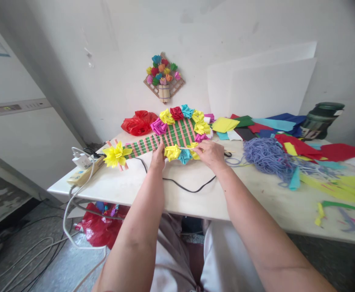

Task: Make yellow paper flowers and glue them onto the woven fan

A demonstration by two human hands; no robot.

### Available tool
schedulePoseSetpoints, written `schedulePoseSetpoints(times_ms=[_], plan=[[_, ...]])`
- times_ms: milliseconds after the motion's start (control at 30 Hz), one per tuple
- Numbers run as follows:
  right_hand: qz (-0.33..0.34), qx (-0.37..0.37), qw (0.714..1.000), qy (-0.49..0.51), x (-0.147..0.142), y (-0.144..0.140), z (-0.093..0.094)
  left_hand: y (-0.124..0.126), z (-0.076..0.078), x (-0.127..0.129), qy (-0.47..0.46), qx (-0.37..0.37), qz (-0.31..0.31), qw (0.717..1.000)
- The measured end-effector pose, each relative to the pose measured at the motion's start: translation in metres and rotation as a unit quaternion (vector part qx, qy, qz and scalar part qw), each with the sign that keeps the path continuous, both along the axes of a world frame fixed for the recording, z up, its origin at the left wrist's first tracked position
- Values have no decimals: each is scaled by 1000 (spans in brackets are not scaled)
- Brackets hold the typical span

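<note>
A guitar-shaped paper craft [147, 145] is held up over the table, with a green panel crossed by pink strips and pale strings. Crumpled paper flowers in yellow, red, blue and magenta edge its round body, and a large yellow paper flower [116, 154] sits at the narrow end. My left hand [158, 155] grips the craft from below where neck and body meet. Pinched in my right hand [210, 153] is a thin pale stick [182, 148], lying across the lower yellow flowers. My right fingers partly cover those flowers.
A tangle of purple yarn [265, 158] and coloured paper sheets [226, 125] lie to the right, near a dark green flask [321, 121]. Red plastic [139, 123] is behind the craft. A power strip [84, 172] and cables occupy the left; a black cord [186, 189] crosses the front.
</note>
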State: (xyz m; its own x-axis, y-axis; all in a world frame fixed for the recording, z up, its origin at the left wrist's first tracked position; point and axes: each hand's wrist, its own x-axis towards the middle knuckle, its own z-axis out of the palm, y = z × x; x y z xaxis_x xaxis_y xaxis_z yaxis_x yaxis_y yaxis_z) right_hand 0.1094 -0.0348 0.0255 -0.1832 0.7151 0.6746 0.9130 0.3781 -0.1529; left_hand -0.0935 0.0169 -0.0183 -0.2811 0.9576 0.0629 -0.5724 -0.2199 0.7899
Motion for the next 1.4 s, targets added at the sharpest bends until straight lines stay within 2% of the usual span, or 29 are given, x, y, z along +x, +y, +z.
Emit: schedulePoseSetpoints(times_ms=[533,833,1400], plan=[[-46,-21,997,-62,-8,-6,0,0,-2,0,41,12,4,999],[-44,8,996,-74,-8,-6,0,-1,0,2,45,8,1,999],[-31,11,998,-51,-7,-2,-5,0,0,3,46,2,8,999]])
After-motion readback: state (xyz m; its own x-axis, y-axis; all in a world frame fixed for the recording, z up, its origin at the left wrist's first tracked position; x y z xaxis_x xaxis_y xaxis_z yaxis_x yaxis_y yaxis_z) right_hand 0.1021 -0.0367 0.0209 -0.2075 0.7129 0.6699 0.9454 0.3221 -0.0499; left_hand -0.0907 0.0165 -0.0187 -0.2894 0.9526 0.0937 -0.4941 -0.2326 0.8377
